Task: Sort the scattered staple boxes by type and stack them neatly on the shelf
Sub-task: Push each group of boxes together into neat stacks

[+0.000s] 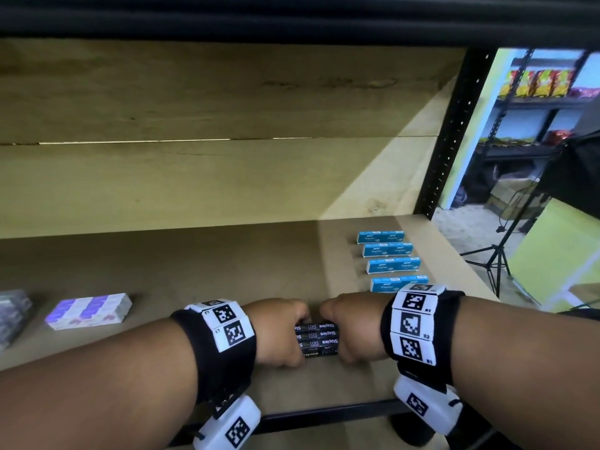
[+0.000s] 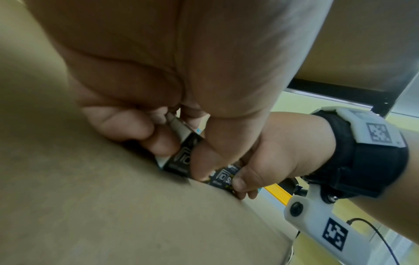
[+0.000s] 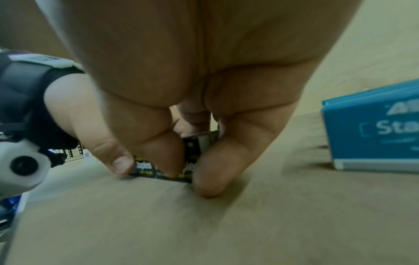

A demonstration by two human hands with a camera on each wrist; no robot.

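Observation:
Several black staple boxes (image 1: pixel 317 340) lie pressed side by side as one block on the brown shelf board (image 1: pixel 227 264), near its front edge. My left hand (image 1: pixel 281 332) grips the block's left end and my right hand (image 1: pixel 350 331) grips its right end, thumbs on the near side. In the left wrist view my fingers curl round the black boxes (image 2: pixel 181 157). The right wrist view shows the black boxes (image 3: pixel 192 154) pinched between thumb and fingers. Several blue staple boxes (image 1: pixel 391 259) stand in a row at the back right; the nearest blue box (image 3: pixel 374 129) is beside my right hand.
A white and purple pack (image 1: pixel 89 311) lies at the left of the shelf, with a grey pack (image 1: pixel 11 315) at the far left edge. The black upright post (image 1: pixel 454 134) bounds the shelf on the right. A tripod (image 1: pixel 493 261) stands beyond it.

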